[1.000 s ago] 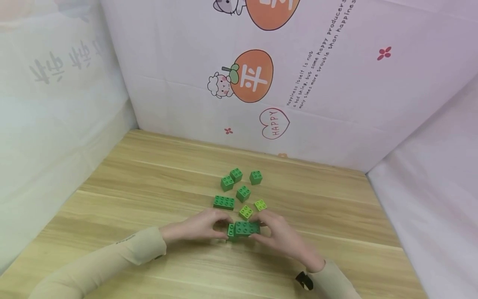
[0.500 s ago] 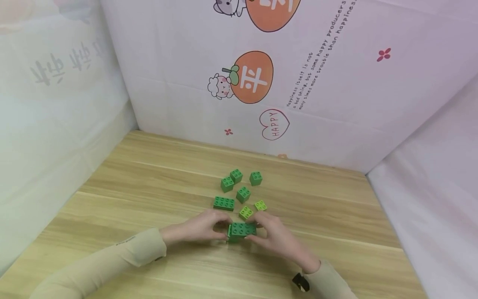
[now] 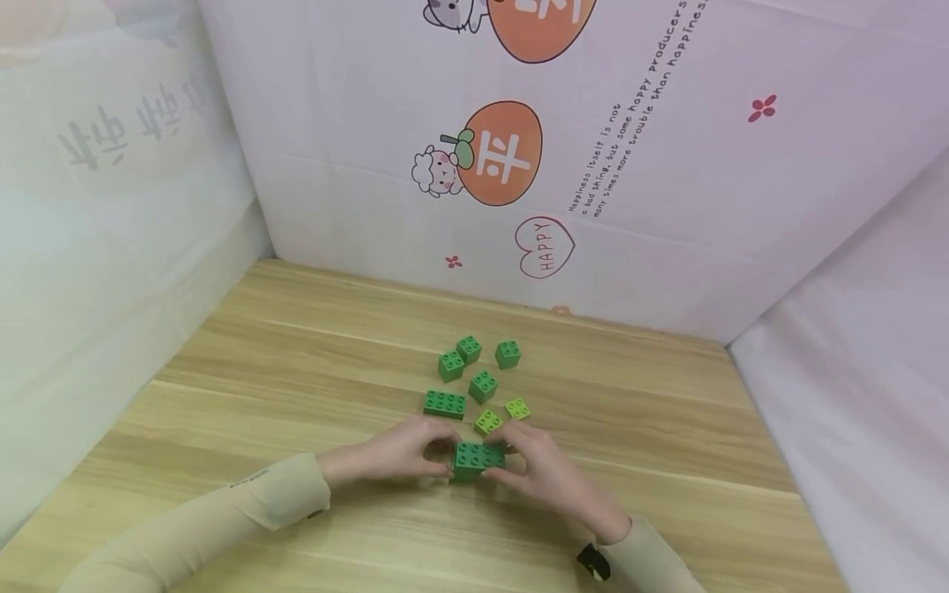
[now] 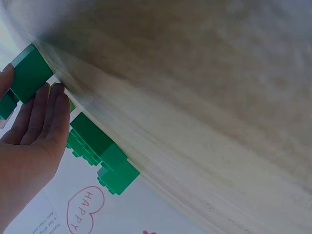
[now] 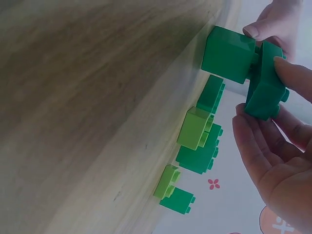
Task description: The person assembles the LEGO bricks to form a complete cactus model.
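Observation:
My left hand (image 3: 404, 449) pinches a tall green building block (image 5: 226, 53) between thumb and fingers as it stands on the table. With thumb and fingertips, my right hand (image 3: 547, 463) holds a flatter, eight-stud green building block (image 3: 474, 455) above it. In the right wrist view the upper block is slightly tilted, its underside right at the lower block's studs, and it overhangs to the right. From the head, the upper block hides the lower one's studs. The left wrist view shows the lower block (image 4: 31, 73) beside the straight fingers (image 4: 57, 114) of my left hand.
Behind my hands on the wooden table (image 3: 334, 329) lie two lime blocks (image 3: 488, 422), another eight-stud green block (image 3: 445, 403) and several four-stud green blocks (image 3: 483, 385). Printed white cloth (image 3: 371, 206) walls the back and sides.
My right hand has slid left with the eight-stud block, which now covers the lower block's studs that showed earlier. My left hand has stayed in place.

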Demonstrator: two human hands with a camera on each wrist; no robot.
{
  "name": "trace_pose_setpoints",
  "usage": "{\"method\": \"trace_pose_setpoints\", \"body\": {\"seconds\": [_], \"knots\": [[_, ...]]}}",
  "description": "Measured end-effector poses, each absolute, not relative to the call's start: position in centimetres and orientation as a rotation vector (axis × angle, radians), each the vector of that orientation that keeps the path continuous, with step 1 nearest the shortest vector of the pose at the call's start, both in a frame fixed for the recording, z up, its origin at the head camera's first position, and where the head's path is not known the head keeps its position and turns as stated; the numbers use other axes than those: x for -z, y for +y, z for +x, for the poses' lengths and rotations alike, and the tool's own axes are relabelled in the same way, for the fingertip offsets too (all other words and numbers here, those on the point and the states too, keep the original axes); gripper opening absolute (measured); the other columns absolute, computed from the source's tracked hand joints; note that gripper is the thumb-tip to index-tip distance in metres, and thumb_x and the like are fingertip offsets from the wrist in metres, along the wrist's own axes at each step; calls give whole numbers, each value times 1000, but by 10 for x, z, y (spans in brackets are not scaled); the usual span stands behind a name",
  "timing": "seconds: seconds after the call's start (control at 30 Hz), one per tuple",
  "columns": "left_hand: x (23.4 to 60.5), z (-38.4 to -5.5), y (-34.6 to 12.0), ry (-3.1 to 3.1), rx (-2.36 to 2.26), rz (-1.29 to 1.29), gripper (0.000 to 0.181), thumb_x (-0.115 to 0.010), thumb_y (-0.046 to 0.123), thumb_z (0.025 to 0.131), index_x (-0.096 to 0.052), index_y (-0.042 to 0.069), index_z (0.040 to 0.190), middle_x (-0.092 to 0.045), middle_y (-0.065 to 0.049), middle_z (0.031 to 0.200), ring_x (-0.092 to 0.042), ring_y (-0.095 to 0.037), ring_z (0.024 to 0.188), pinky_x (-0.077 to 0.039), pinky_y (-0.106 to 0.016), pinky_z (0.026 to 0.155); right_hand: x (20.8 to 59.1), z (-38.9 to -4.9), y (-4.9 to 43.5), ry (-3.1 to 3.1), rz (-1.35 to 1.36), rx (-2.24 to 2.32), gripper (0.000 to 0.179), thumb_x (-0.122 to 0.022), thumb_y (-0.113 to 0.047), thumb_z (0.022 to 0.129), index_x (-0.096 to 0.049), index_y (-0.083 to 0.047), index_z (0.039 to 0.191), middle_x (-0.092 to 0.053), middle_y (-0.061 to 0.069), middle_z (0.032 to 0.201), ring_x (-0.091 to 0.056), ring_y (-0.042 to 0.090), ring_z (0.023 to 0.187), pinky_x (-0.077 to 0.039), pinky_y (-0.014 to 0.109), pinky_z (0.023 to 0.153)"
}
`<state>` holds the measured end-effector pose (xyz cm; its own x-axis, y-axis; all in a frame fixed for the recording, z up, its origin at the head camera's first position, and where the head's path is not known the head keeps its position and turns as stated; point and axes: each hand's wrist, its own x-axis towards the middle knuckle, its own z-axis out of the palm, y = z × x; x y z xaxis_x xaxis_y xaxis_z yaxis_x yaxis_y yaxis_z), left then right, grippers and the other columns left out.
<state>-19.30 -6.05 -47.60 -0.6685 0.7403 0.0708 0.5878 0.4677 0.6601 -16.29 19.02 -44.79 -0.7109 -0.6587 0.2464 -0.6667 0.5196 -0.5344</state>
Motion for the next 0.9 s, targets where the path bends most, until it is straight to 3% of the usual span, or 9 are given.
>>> {"method": "trace_pose_setpoints", "body": {"seconds": [0.37,0.9], "knots": [[476,-193,-60,2499,-978,1152,29,-78,20,85,-69,11,112,-72,1,111,-65,-8,105,-56,-25,95,449,-162,188,-2684,1184,-897,35,-80,-16,81,-68,-6,112,-70,2,105,-69,12,93,-61,21,82],[477,-193,-61,2495,-986,1137,32,-78,22,85,-69,11,114,-73,1,113,-65,-7,106,-56,-24,95,452,-164,186,-2635,1212,-833,37,-81,-16,80,-70,-7,114,-70,3,103,-67,13,92,-60,22,80]]}}
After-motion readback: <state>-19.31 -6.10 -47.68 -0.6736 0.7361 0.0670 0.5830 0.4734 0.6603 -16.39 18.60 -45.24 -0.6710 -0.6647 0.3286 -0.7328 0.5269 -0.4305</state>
